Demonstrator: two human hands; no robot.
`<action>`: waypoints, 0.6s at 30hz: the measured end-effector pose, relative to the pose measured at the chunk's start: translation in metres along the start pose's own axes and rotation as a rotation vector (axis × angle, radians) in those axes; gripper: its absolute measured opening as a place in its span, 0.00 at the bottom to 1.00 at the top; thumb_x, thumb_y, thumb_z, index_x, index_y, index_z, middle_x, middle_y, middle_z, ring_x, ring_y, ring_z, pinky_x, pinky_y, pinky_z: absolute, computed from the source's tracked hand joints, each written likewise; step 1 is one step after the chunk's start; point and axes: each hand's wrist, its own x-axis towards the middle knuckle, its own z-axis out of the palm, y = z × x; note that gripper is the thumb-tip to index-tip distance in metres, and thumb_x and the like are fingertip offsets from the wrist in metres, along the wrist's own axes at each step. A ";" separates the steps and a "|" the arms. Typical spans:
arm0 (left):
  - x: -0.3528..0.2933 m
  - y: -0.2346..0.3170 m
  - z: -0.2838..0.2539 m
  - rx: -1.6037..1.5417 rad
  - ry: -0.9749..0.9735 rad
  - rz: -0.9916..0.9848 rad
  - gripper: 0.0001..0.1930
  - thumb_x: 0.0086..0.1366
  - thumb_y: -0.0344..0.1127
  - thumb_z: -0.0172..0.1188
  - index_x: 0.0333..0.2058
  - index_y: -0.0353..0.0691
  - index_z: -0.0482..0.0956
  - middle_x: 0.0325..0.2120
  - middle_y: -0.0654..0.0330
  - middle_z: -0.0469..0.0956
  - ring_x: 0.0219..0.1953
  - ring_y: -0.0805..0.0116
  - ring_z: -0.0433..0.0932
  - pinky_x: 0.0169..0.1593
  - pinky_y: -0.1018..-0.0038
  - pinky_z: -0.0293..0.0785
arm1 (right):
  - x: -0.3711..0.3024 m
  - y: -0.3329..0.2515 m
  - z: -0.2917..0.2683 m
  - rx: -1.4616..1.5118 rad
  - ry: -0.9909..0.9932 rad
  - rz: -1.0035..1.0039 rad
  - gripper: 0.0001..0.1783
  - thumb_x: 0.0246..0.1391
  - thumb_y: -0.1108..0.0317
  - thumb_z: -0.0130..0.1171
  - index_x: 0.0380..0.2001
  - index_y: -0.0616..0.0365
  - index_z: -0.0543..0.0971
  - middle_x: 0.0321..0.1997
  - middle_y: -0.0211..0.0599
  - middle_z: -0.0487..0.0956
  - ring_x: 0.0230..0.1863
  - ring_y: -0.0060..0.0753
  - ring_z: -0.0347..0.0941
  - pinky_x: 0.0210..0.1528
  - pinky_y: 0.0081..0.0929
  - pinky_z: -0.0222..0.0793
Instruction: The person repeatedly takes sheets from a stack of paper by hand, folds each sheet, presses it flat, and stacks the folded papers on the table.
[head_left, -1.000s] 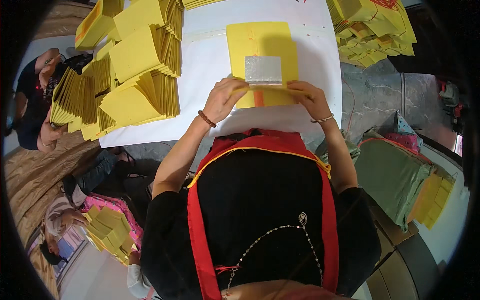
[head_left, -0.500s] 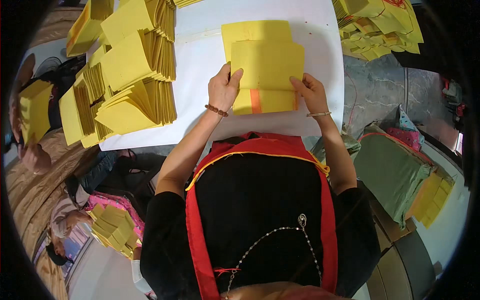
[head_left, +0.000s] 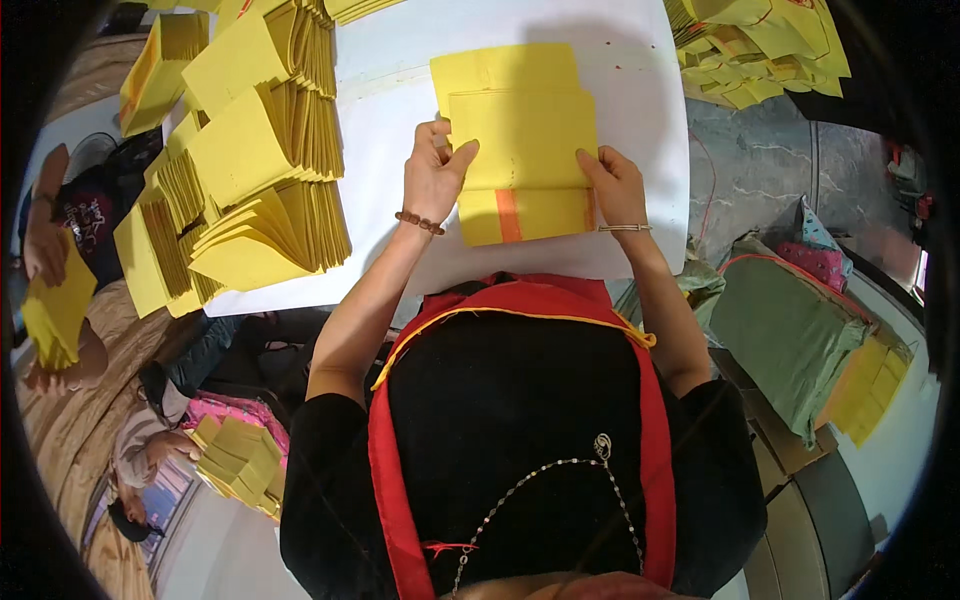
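Note:
A folded yellow paper sheet [head_left: 522, 140] lies in front of me over the white table [head_left: 385, 110]. My left hand [head_left: 438, 178] pinches its left edge, the thumb on top and the fingers partly hidden beneath. On the opposite edge, my right hand [head_left: 614, 188] grips the same sheet with thumb above and fingers at the side. Along the near side, a lower yellow strip shows an orange-red band [head_left: 510, 215]. Another yellow paper [head_left: 505, 66] sticks out beyond the far edge, under the held sheet.
Stacks of folded yellow papers [head_left: 240, 140] crowd the table's left side. More yellow papers [head_left: 765, 45] are piled beyond its right edge. A green-wrapped bundle [head_left: 790, 335] stands at right. At far left, another person's hands hold yellow papers [head_left: 60, 305]; a second person is at lower left.
Both hands and the sheet sit slightly lower and further left in the picture. My left fingers have shifted at the sheet's edge. At far left, the other person's hands and papers have moved.

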 end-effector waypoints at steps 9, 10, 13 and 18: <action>-0.007 0.010 0.026 0.870 -0.156 1.039 0.26 0.51 0.39 0.60 0.51 0.45 0.69 0.53 0.55 0.66 0.54 0.54 0.63 0.53 0.55 0.58 | 0.005 -0.012 0.000 -0.288 0.039 0.019 0.21 0.48 0.56 0.55 0.19 0.65 0.69 0.14 0.40 0.68 0.16 0.30 0.60 0.22 0.32 0.57; -0.006 0.007 0.032 0.896 -0.260 1.139 0.27 0.52 0.42 0.60 0.53 0.47 0.68 0.55 0.56 0.65 0.57 0.54 0.61 0.56 0.55 0.56 | 0.006 -0.013 0.001 -0.281 0.037 0.005 0.21 0.48 0.56 0.55 0.19 0.65 0.69 0.14 0.40 0.68 0.16 0.30 0.60 0.22 0.32 0.57; -0.008 0.007 0.035 0.899 -0.306 1.072 0.27 0.52 0.47 0.59 0.53 0.51 0.69 0.56 0.58 0.64 0.60 0.55 0.57 0.60 0.54 0.52 | 0.002 -0.016 0.002 -0.278 0.054 -0.028 0.20 0.48 0.56 0.55 0.19 0.64 0.69 0.14 0.41 0.68 0.16 0.33 0.61 0.22 0.32 0.58; -0.010 0.010 0.034 0.939 -0.335 1.066 0.29 0.54 0.51 0.58 0.56 0.56 0.66 0.57 0.58 0.61 0.61 0.55 0.55 0.60 0.53 0.50 | 0.001 -0.005 0.006 -0.315 0.126 -0.071 0.18 0.50 0.56 0.53 0.21 0.62 0.71 0.16 0.43 0.71 0.19 0.41 0.66 0.24 0.36 0.60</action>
